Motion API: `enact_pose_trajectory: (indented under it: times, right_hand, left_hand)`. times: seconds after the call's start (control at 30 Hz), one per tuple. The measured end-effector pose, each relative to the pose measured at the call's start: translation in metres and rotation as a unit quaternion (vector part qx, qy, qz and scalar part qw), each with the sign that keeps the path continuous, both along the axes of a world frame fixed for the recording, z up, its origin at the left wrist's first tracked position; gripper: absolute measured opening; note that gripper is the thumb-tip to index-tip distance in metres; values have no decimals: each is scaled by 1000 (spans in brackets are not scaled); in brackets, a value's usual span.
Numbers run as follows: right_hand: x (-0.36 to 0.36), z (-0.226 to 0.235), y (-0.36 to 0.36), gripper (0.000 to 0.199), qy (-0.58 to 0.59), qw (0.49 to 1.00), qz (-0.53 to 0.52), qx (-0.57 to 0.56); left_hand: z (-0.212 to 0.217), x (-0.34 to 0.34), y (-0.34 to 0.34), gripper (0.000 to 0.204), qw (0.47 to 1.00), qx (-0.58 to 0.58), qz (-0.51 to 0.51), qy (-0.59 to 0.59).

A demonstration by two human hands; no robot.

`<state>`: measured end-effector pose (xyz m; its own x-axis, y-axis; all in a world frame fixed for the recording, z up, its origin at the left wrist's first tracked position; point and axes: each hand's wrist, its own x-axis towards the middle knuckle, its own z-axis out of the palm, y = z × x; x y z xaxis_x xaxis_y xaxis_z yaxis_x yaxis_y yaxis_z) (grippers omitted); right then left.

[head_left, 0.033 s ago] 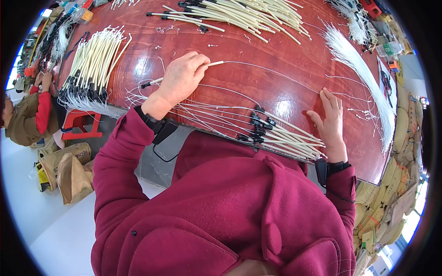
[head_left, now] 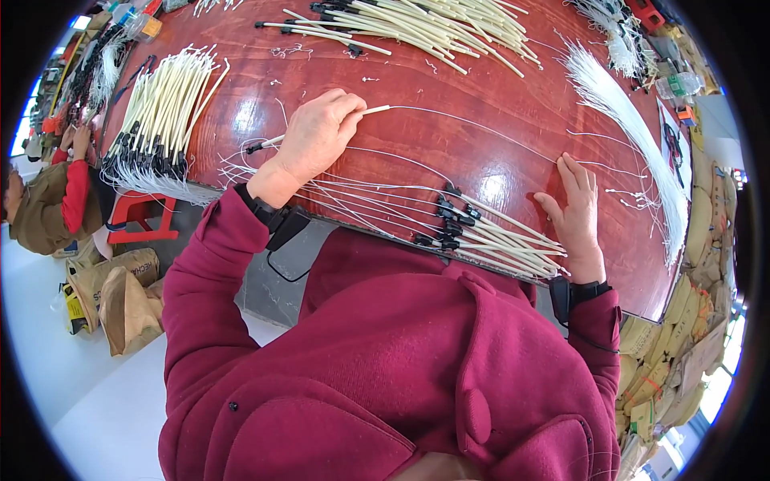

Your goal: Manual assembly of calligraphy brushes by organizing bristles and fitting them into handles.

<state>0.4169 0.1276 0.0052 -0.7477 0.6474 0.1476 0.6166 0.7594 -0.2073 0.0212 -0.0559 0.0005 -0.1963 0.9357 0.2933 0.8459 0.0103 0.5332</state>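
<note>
A thin cream tube (head_left: 375, 111) with a black end piece (head_left: 254, 148) is pinched in my left hand (head_left: 318, 138), just above the table. From the tube's right tip a white string (head_left: 481, 127) curves across to the fingertips of my right hand (head_left: 576, 207). That hand lies on the tabletop, fingers stretched out and thumb apart; whether its fingertips press on the string I cannot tell. Between my hands, at the near table edge, lies a group of cream tubes (head_left: 513, 244) with black end pieces, their white strings (head_left: 353, 188) trailing left under my left wrist.
The red-brown table (head_left: 313, 76) carries a tube pile (head_left: 433, 28) at the back and a tube bundle (head_left: 164, 104) at left. A white string hank (head_left: 634, 136) lies at right, near a plastic bottle (head_left: 680, 85). Left of the table are another person (head_left: 60, 196) and a red stool (head_left: 143, 216).
</note>
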Motion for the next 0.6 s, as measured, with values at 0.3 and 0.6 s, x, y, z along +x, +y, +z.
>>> enact_pose_trajectory:
  times: [0.3, 0.6]
  right_hand:
    - [6, 3, 5, 68, 0, 1000, 22, -9]
    - [-18, 7, -4, 73, -2, 996, 82, -45]
  left_hand:
    - [-6, 4, 35, 7, 991, -7, -57, 122]
    - [-8, 137, 130, 9, 940, 0, -268, 212]
